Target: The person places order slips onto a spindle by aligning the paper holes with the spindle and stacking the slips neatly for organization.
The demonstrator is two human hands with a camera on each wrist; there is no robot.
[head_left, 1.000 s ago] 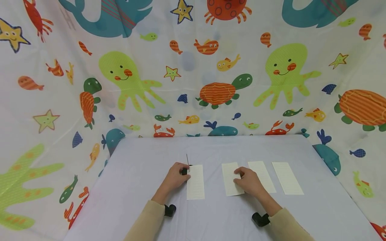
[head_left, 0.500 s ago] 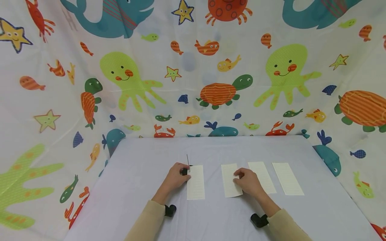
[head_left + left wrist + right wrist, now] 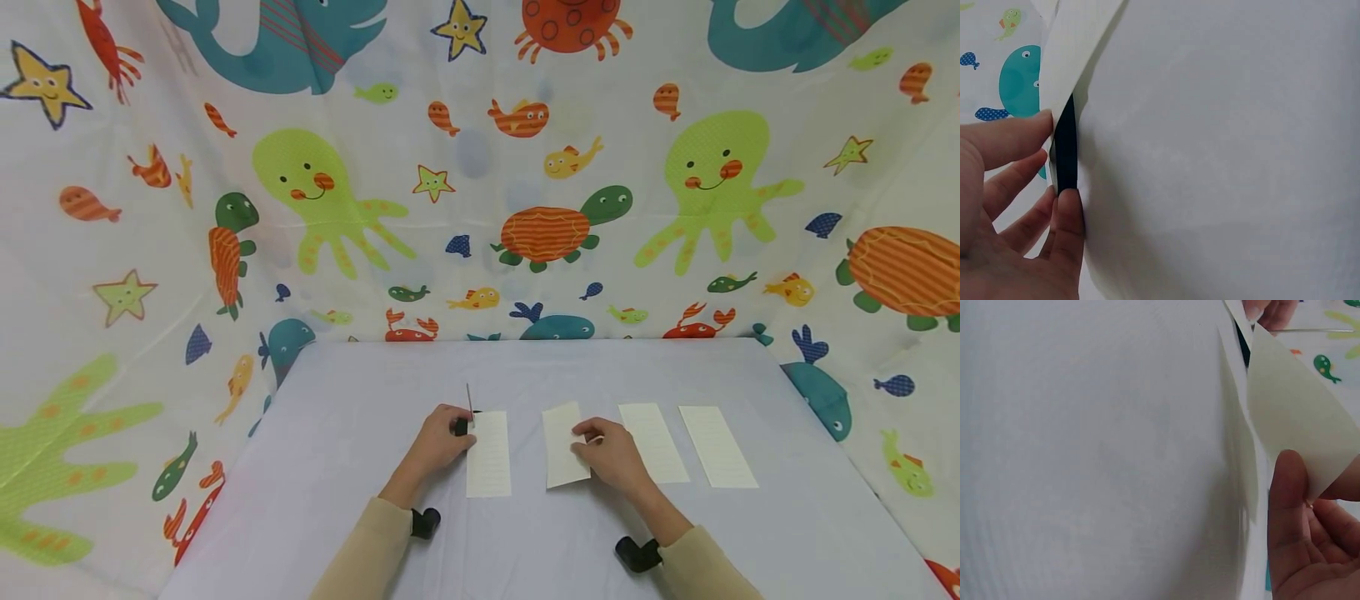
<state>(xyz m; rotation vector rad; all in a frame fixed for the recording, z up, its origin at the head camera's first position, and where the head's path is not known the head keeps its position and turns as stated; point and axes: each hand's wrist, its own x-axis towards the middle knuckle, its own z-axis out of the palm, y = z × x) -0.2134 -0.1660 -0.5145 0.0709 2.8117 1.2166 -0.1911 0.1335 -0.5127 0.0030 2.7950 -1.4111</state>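
Observation:
My left hand (image 3: 441,440) is at the left edge of a cream lined paper slip (image 3: 489,454), its fingertips gripping a dark strip-like thing (image 3: 1067,147) against the slip. The kind of this dark thing I cannot tell. A thin rod (image 3: 469,400) sticks out past the fingertips, away from the person. To the right, my right hand (image 3: 609,450) pinches the right side of another cream paper slip (image 3: 561,446) between thumb and fingers. That slip is tilted and lifted at its edge; in the right wrist view it (image 3: 1291,400) bends over the thumb.
Two more lined slips, one (image 3: 654,442) partly beside the right hand and one (image 3: 717,447) farther right, lie on the white-covered table (image 3: 360,375). A curtain (image 3: 450,167) with sea animals hangs behind. Both wrists carry black cameras, such as the left one (image 3: 426,523).
My right hand has moved a little left, drawing its slip toward the left one and tilting it more. The left hand has stayed in place.

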